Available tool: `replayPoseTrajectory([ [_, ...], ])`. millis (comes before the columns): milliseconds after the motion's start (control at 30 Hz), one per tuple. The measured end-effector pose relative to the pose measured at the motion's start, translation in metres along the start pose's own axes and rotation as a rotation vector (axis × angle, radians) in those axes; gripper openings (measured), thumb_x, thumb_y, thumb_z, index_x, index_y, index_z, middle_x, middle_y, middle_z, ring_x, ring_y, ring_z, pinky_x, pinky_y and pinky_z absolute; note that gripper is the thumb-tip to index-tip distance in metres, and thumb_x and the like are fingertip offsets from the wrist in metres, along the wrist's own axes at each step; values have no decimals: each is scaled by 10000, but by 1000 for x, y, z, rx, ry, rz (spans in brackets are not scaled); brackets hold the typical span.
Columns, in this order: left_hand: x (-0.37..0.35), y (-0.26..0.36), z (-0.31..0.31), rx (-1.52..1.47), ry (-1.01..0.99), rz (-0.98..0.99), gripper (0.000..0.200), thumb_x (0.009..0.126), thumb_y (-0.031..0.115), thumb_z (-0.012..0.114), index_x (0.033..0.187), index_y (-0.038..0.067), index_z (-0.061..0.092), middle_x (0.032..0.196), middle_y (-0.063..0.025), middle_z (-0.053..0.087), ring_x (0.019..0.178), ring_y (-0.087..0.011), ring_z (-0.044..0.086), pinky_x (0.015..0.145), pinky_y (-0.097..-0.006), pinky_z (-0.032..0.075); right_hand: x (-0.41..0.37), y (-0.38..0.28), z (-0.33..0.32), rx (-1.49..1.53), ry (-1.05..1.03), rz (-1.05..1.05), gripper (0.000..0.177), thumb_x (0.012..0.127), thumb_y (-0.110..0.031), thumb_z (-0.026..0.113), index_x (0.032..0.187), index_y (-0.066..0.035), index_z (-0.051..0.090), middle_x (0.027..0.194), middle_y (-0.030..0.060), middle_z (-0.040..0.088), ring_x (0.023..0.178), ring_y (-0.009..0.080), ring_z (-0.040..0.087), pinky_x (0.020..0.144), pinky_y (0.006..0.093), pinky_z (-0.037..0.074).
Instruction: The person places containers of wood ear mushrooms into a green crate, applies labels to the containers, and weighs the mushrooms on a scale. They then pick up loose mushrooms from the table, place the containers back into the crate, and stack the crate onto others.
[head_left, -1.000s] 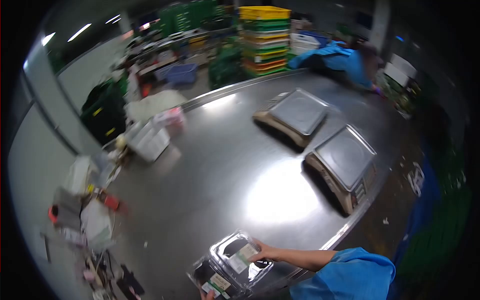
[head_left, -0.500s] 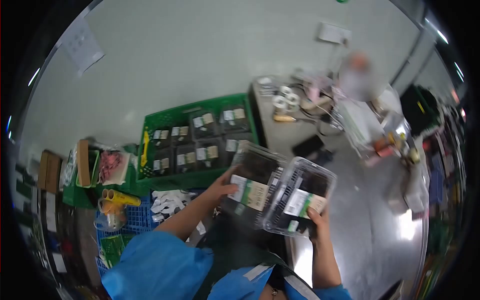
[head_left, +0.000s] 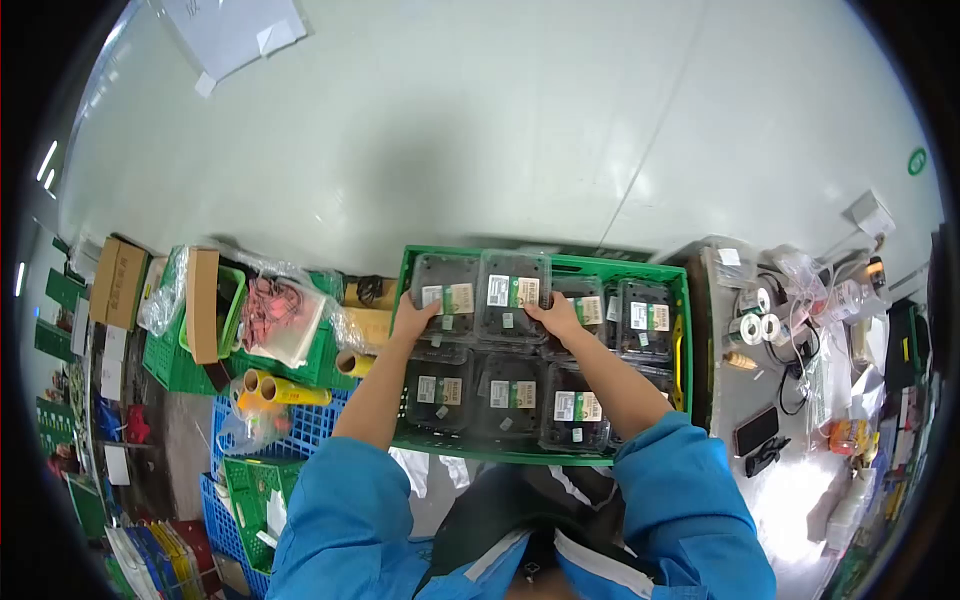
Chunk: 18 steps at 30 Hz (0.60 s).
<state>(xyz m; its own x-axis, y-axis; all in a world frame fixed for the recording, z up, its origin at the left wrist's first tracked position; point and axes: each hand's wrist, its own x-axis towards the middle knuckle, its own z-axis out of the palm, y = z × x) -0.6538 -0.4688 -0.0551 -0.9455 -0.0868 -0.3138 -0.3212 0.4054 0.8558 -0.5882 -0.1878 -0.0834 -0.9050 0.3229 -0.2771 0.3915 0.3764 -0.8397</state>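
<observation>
At centre frame, the left clamshell box (head_left: 446,288) is gripped by the left hand (head_left: 414,320) at its lower-left edge. The right clamshell box (head_left: 513,287) is gripped by the right hand (head_left: 556,318) at its lower-right corner. Both are held over the green crate (head_left: 470,452).

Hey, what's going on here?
A person in blue sleeves stands over a green crate with a clear labelled box in each hand. The left hand holds the left box and the right hand holds the right box, side by side over the crate's far row. More packed boxes fill it.
</observation>
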Motion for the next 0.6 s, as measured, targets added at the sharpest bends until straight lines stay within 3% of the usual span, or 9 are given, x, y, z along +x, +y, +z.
replayPoseTrajectory([
  [67, -20, 20, -13, 13, -183, -24, 764, 701, 395, 678, 1224, -62, 362, 1087, -178, 547, 987, -246, 533, 836, -326, 421, -36, -38, -13, 141, -170, 63, 615, 699, -397, 686, 1062, 55, 480, 976, 188, 587, 890, 232, 582, 743, 336, 461],
  [167, -50, -61, -35, 112, -321, -4, 851, 689, 379, 688, 1282, -64, 268, 1160, -231, 495, 1050, -293, 514, 872, -349, 411, -106, 0, -14, 215, -375, 179, 596, 715, -367, 672, 1105, 22, 446, 1025, 191, 566, 963, 250, 557, 787, 345, 451],
  [200, -92, -36, -50, 272, -371, -49, 902, 675, 388, 691, 1302, -65, 226, 1172, -251, 478, 1083, -312, 494, 894, -349, 399, -138, 32, -4, 102, -306, 92, 589, 745, -345, 665, 1130, 20, 409, 837, 83, 569, 638, 128, 535, 474, 266, 435],
  [267, -131, -81, -60, 339, -451, -40, 943, 653, 371, 701, 1316, -63, 191, 1179, -276, 461, 1115, -351, 463, 939, -355, 361, -198, 34, -7, -71, -444, 188, 665, 737, -317, 668, 1202, 16, 329, 911, 139, 591, 718, 202, 585, 572, 304, 476],
  [300, -144, -88, -66, 307, -563, -23, 899, 670, 341, 682, 1305, -72, 199, 1173, -287, 459, 1108, -362, 463, 948, -357, 356, -217, 51, 4, -229, -251, -128, 601, 744, -317, 649, 1166, 34, 403, 936, 183, 595, 786, 270, 604, 677, 353, 478],
  [367, -158, -95, -74, 448, -537, -32, 829, 696, 303, 657, 1290, -74, 218, 1197, -292, 425, 1109, -381, 447, 945, -377, 359, -209, 63, 2, -216, -399, 260, 558, 749, -416, 602, 1039, 51, 508, 944, 253, 581, 927, 372, 558, 805, 406, 437],
  [467, -162, -90, -63, 775, -342, 280, 746, 706, 198, 647, 1283, -48, 244, 1239, -260, 368, 1131, -401, 386, 932, -422, 359, -185, 43, 2, -575, -472, 107, 443, 770, -396, 579, 962, 3, 570, 861, 213, 604, 845, 375, 571, 728, 443, 450],
  [567, -143, -61, -62, 686, -159, 655, 665, 679, 132, 648, 1243, -16, 328, 1242, -225, 374, 1117, -409, 375, 967, -434, 304, -186, -14, -26, -485, -402, 22, 423, 760, -369, 576, 993, -15, 579, 923, 186, 607, 881, 317, 581, 774, 396, 452],
  [600, -143, -40, -66, 722, -29, 640, 644, 679, 115, 643, 1237, -11, 347, 1230, -224, 385, 1119, -406, 375, 969, -434, 297, -184, -8, -40, -342, -224, -65, 419, 751, -326, 602, 1010, 0, 553, 944, 197, 589, 907, 327, 562, 777, 403, 443],
])
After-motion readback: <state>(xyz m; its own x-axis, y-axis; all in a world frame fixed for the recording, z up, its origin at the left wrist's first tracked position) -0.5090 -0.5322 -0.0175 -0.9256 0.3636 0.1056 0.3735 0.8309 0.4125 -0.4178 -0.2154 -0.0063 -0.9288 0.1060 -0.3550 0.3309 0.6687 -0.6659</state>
